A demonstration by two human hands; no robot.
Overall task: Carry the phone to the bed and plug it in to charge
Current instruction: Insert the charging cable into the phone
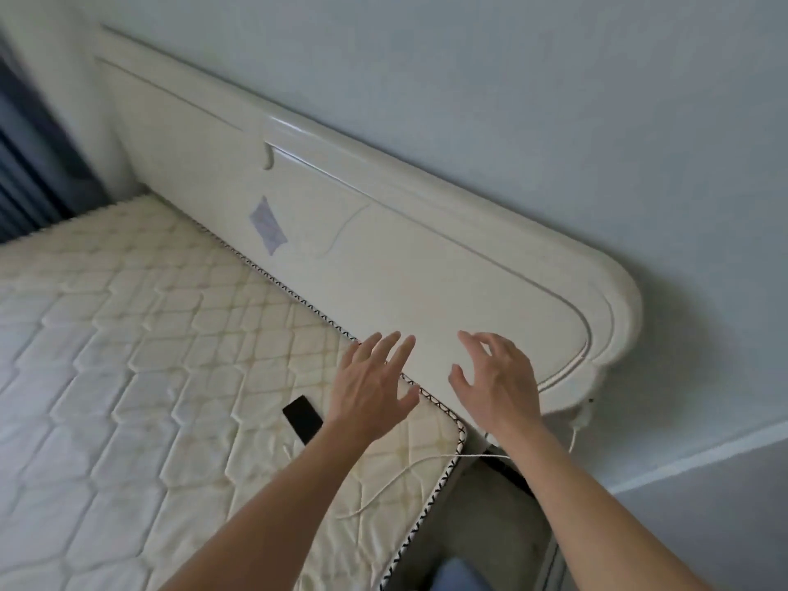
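Note:
A black phone (pixel 302 417) lies flat on the bare quilted mattress (pixel 128 377) near its head-end corner, partly hidden behind my left forearm. A thin white charging cable (pixel 383 488) loops over the mattress corner and runs right, behind my right forearm, up to a white plug (pixel 582 417) at the wall below the headboard. Whether the cable's end sits in the phone is hidden by my arm. My left hand (pixel 373 386) hovers above the mattress edge with fingers spread, holding nothing. My right hand (pixel 496 379) hovers in front of the headboard, fingers apart and curled, also empty.
A glossy cream headboard (pixel 383 249) stands against the pale wall, with a small grey label (pixel 267 225) stuck on it. Dark curtains (pixel 30 172) hang at the far left. A strip of floor (pixel 490 518) shows between the mattress corner and the wall.

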